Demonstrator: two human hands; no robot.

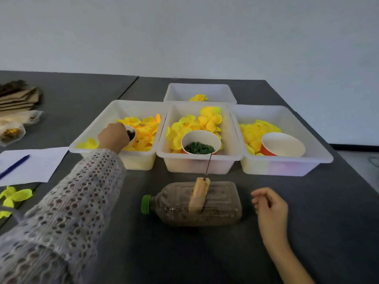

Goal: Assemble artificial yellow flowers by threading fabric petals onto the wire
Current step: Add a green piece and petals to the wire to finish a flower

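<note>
A thin wire (208,163) stands up from a wooden block (199,193) fixed on a plastic bottle (196,203) lying on its side with a green cap. Behind it sit three white bins of yellow fabric petals: left (86,146), middle (198,158), right (287,162). My left hand (112,136) reaches into the left bin, fingertips inside a small cup (131,133) of dark pieces; what they hold is hidden. My right hand (270,206) rests on the table right of the bottle, fingers loosely curled, holding nothing. A cup of green rings (200,144) sits in the middle bin.
An orange cup (283,144) lies in the right bin. A fourth bin (200,93) at the back holds one yellow flower (198,97). On the left are paper (34,165) with a blue pen (14,166), loose yellow-green petals (14,196) and bagged materials (16,121).
</note>
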